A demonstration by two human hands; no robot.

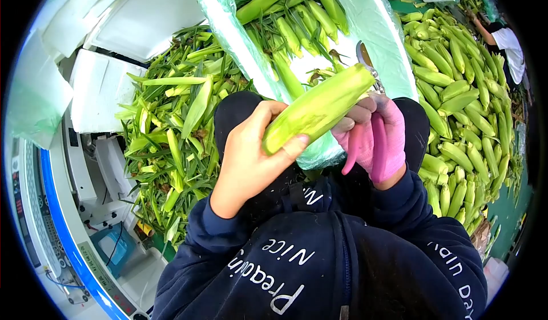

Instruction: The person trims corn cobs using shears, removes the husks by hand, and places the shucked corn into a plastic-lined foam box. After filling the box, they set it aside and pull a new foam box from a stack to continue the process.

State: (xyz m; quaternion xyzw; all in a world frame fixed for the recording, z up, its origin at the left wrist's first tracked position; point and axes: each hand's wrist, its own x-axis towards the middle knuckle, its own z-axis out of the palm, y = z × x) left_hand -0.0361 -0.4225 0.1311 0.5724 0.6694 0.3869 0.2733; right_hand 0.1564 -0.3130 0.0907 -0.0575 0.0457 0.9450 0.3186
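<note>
My bare left hand (251,149) is wrapped round the lower end of a green ear of corn in its husk (319,109), which slants up to the right over my lap. My right hand (379,129), in a pink and grey glove, is closed on pruning shears (379,149) with pink handles. Their metal blades stick up beside the cut-looking upper end of the ear. Whether the blades touch the husk I cannot tell. The right fingers are close against the underside of the ear.
Before my knees stands a white foam box (377,29) lined with green plastic, with several ears inside. Husks and leaves form a heap (171,131) on the left. A large pile of corn (462,103) lies on the right, with another person (508,49) beyond it.
</note>
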